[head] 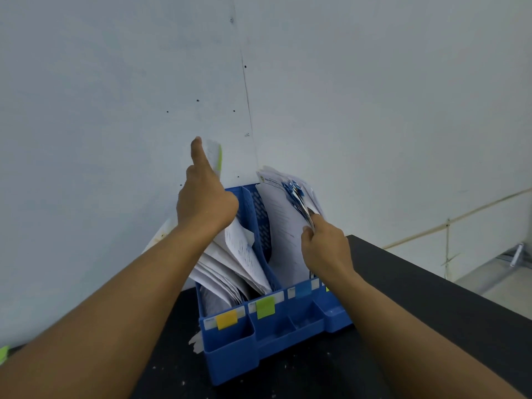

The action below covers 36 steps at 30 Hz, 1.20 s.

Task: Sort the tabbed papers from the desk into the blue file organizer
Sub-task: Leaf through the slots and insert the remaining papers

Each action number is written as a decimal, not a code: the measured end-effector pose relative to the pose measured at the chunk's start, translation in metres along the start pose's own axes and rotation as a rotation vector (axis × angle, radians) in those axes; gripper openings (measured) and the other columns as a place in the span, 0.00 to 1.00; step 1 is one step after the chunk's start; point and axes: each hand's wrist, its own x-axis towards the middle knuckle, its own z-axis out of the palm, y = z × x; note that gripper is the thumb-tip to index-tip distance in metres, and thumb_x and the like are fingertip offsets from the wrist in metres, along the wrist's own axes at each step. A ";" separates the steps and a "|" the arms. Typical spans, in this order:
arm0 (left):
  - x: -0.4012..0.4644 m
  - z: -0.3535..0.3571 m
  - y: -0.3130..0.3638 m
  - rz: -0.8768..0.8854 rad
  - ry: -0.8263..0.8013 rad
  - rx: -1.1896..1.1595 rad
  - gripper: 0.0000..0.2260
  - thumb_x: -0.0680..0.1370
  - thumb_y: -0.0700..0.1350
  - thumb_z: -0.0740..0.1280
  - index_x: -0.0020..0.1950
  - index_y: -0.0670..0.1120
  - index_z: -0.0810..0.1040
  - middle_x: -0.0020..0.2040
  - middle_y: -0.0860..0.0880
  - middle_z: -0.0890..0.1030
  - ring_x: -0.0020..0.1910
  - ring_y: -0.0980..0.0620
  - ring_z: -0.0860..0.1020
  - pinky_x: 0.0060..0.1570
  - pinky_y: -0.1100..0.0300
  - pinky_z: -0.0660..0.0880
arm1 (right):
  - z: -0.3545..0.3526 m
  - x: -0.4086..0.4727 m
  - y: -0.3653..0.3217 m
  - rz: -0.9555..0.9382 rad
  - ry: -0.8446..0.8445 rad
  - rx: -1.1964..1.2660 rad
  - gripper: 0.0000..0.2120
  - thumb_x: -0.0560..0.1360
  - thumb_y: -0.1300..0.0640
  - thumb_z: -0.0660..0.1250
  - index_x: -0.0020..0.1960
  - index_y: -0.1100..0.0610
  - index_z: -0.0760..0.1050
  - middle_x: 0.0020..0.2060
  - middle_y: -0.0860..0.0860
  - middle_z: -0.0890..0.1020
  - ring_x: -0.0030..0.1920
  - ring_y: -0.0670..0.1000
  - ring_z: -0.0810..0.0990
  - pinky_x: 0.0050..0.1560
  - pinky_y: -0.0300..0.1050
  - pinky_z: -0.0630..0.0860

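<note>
The blue file organizer (259,347) stands on the black desk against the wall, its front labelled with yellow (226,320), green (265,307) and blue (303,290) tabs. My left hand (204,203) holds a green-tabbed paper (216,156) upright over the left compartments, index finger stretched along it. White papers (230,263) lean in the left and middle slots. My right hand (325,249) pinches the edge of a sheaf of blue-tabbed papers (288,214) standing in the blue-labelled compartment.
The black desk (431,298) ends at a right edge with floor beyond. A pale wall (115,110) rises right behind the organizer. A green tab (3,354) peeks in at the far left edge. White scraps (195,341) lie beside the organizer's left foot.
</note>
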 end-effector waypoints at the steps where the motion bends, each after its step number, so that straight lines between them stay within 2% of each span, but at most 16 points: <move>1: 0.001 0.000 0.001 -0.013 0.036 -0.031 0.50 0.68 0.34 0.69 0.76 0.60 0.40 0.65 0.45 0.73 0.51 0.44 0.78 0.45 0.52 0.76 | 0.000 0.001 0.000 -0.002 0.002 0.002 0.09 0.83 0.54 0.55 0.54 0.57 0.72 0.46 0.55 0.80 0.41 0.56 0.77 0.40 0.47 0.71; 5: 0.003 -0.004 0.011 -0.027 0.141 -0.068 0.48 0.70 0.34 0.69 0.77 0.58 0.41 0.67 0.45 0.71 0.48 0.46 0.75 0.42 0.55 0.71 | -0.001 0.002 0.002 0.001 0.005 0.010 0.09 0.84 0.53 0.56 0.55 0.57 0.72 0.49 0.54 0.81 0.42 0.54 0.79 0.42 0.47 0.77; 11: 0.004 -0.011 0.028 -0.024 0.210 -0.040 0.47 0.71 0.34 0.68 0.78 0.56 0.41 0.69 0.45 0.69 0.55 0.41 0.78 0.43 0.54 0.71 | 0.000 0.002 0.002 -0.009 0.010 0.018 0.09 0.84 0.54 0.56 0.55 0.57 0.72 0.48 0.54 0.81 0.41 0.53 0.78 0.42 0.48 0.77; 16: -0.002 0.003 0.035 -0.020 0.157 -0.085 0.47 0.72 0.34 0.66 0.78 0.57 0.38 0.72 0.44 0.65 0.60 0.40 0.76 0.48 0.54 0.71 | 0.002 0.002 0.001 -0.007 -0.001 0.002 0.09 0.84 0.54 0.55 0.56 0.57 0.72 0.48 0.55 0.80 0.41 0.53 0.76 0.41 0.45 0.70; 19: -0.001 0.022 0.035 -0.113 0.048 -0.324 0.43 0.75 0.36 0.62 0.77 0.58 0.38 0.73 0.45 0.64 0.63 0.44 0.73 0.51 0.57 0.70 | 0.000 0.003 0.002 -0.008 0.001 0.003 0.09 0.84 0.54 0.56 0.56 0.57 0.72 0.48 0.55 0.81 0.41 0.53 0.77 0.41 0.46 0.73; 22: -0.001 0.034 0.029 -0.141 -0.022 -0.418 0.43 0.75 0.36 0.63 0.76 0.60 0.37 0.70 0.46 0.68 0.58 0.47 0.75 0.47 0.57 0.73 | -0.001 0.002 0.002 0.000 0.006 0.009 0.09 0.84 0.54 0.56 0.56 0.57 0.73 0.49 0.54 0.81 0.42 0.52 0.79 0.44 0.48 0.79; 24: -0.003 0.036 0.024 -0.079 -0.049 -0.373 0.46 0.73 0.33 0.64 0.77 0.60 0.37 0.70 0.45 0.68 0.56 0.49 0.76 0.43 0.60 0.72 | -0.002 0.002 0.003 -0.005 0.007 0.008 0.09 0.84 0.54 0.56 0.56 0.57 0.73 0.48 0.53 0.81 0.42 0.52 0.78 0.44 0.49 0.79; 26: -0.005 0.034 0.019 -0.013 -0.047 -0.248 0.49 0.71 0.31 0.66 0.77 0.61 0.38 0.70 0.45 0.68 0.48 0.52 0.73 0.36 0.63 0.69 | -0.002 0.002 0.004 -0.017 0.005 0.001 0.09 0.84 0.55 0.56 0.54 0.58 0.72 0.46 0.54 0.80 0.42 0.54 0.78 0.43 0.50 0.78; 29: -0.005 0.027 0.013 0.045 -0.024 -0.100 0.49 0.71 0.31 0.66 0.77 0.61 0.38 0.70 0.45 0.68 0.44 0.53 0.70 0.37 0.57 0.71 | -0.002 0.002 0.005 -0.025 0.006 -0.001 0.09 0.84 0.55 0.56 0.53 0.58 0.72 0.45 0.53 0.79 0.41 0.54 0.77 0.41 0.48 0.75; 33: -0.004 0.019 0.012 0.156 -0.050 0.034 0.50 0.71 0.33 0.67 0.75 0.63 0.36 0.69 0.46 0.69 0.40 0.49 0.76 0.40 0.50 0.78 | 0.000 0.002 0.006 -0.020 0.004 0.004 0.09 0.84 0.55 0.56 0.54 0.57 0.72 0.46 0.54 0.80 0.40 0.53 0.76 0.39 0.45 0.71; 36: -0.002 0.014 0.015 0.240 -0.043 0.128 0.50 0.71 0.34 0.66 0.76 0.62 0.35 0.71 0.47 0.68 0.33 0.48 0.76 0.35 0.50 0.77 | 0.000 0.003 0.007 -0.019 0.003 0.007 0.09 0.84 0.54 0.56 0.55 0.57 0.72 0.48 0.55 0.81 0.40 0.53 0.76 0.39 0.44 0.70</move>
